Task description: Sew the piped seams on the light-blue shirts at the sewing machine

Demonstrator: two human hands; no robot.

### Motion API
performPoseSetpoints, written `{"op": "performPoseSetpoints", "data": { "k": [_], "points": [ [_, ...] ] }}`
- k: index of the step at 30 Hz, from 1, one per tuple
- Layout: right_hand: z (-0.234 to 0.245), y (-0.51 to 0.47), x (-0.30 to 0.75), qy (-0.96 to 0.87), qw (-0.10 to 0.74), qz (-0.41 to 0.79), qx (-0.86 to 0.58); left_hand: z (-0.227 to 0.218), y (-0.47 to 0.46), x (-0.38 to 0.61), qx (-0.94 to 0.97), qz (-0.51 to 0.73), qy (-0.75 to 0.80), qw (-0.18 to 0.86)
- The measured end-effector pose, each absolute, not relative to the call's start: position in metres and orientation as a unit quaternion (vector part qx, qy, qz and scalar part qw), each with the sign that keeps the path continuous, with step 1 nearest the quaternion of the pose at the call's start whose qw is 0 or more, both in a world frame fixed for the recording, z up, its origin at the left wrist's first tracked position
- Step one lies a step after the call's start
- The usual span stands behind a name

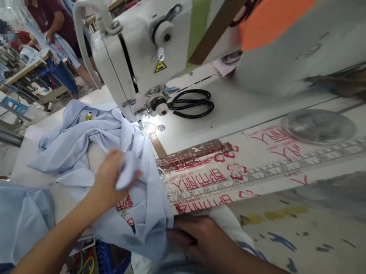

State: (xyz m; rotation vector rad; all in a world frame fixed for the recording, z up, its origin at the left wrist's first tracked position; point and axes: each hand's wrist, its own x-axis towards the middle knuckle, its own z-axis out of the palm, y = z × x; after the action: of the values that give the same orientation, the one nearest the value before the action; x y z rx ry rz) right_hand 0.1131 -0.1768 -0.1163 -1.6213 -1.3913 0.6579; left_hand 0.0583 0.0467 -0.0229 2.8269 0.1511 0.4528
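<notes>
A light blue garment [106, 130] lies bunched on the table, one edge reaching the needle area of a white sewing machine [116, 62]. My left hand [110, 180] is closed on a fold of this garment, left of and nearer me than the needle; motion blurs it. Below the table's front edge, my right hand [200, 237] grips the hanging part of the same cloth, its fingers partly hidden. A small yellow and white motif [89, 115] shows on the fabric at the back left.
Black-handled scissors [196, 104] lie behind the needle. A measuring tape strip [237, 179] runs along the table front. More blue cloth [15, 217] is at left, a blue crate [107, 265] below. Other people [56, 24] stand at the back left.
</notes>
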Motion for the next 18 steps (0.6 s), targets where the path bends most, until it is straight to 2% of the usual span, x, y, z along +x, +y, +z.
{"op": "performPoseSetpoints", "data": {
  "k": [3,6,9,11,13,15,18],
  "points": [
    [-0.105,-0.175,0.119,-0.543,0.541,0.348,-0.539,-0.022,0.07,0.066,0.996,-0.046,-0.063,0.033],
    [-0.096,-0.185,0.133,-0.506,0.565,0.425,-0.494,-0.005,0.102,0.073,0.983,-0.116,-0.089,-0.11],
    [-0.101,-0.189,0.134,-0.513,0.483,0.395,-0.59,0.016,0.11,0.073,0.98,-0.05,-0.125,-0.147],
    [-0.109,-0.186,0.127,-0.535,0.44,0.351,-0.63,0.022,0.093,0.069,0.983,0.057,-0.148,-0.09],
    [-0.115,-0.182,0.12,-0.552,0.44,0.335,-0.624,0.015,0.064,0.063,0.971,0.151,-0.183,-0.039],
    [-0.118,-0.179,0.116,-0.566,0.439,0.33,-0.615,-0.001,0.032,0.056,0.959,0.129,-0.25,-0.042],
    [-0.119,-0.178,0.118,-0.576,0.407,0.317,-0.634,-0.028,0.0,0.047,0.962,0.103,-0.247,-0.057]
  ]
}}
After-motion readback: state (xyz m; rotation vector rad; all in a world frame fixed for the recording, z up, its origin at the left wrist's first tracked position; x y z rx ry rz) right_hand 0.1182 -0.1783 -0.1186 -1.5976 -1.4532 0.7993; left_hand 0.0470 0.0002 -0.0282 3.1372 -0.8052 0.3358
